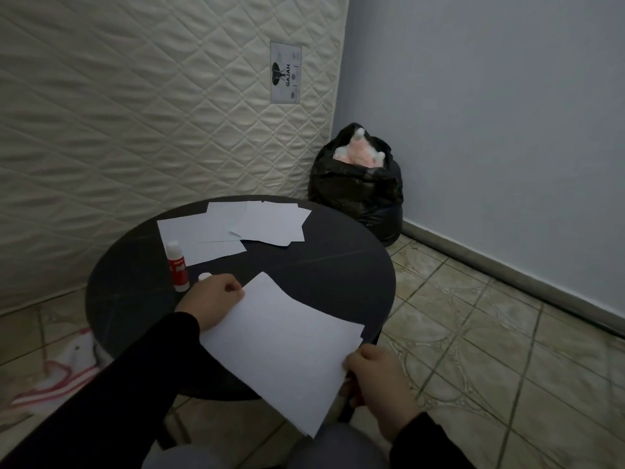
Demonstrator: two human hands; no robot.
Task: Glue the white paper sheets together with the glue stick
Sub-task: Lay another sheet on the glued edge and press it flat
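White rectangular paper sheets (284,350), stacked with their edges slightly offset, are held above the near edge of a round dark table (338,265). The stack's left edge is pinched by the left hand (211,304), fingers curled shut on it, and the right-hand corner is gripped by the right hand (380,380). Toward twelve o'clock on the table, several loose white sheets (236,225) are spread, overlapping. At about ten o'clock an upright red-and-white glue stick (177,265) is stood, uncapped, with its small white cap (204,276) set just beside it. On the tiled floor past the table, at one o'clock, a crumpled black plastic bag (355,194) is seen open, filled with something pink and white and fluffy (356,152).
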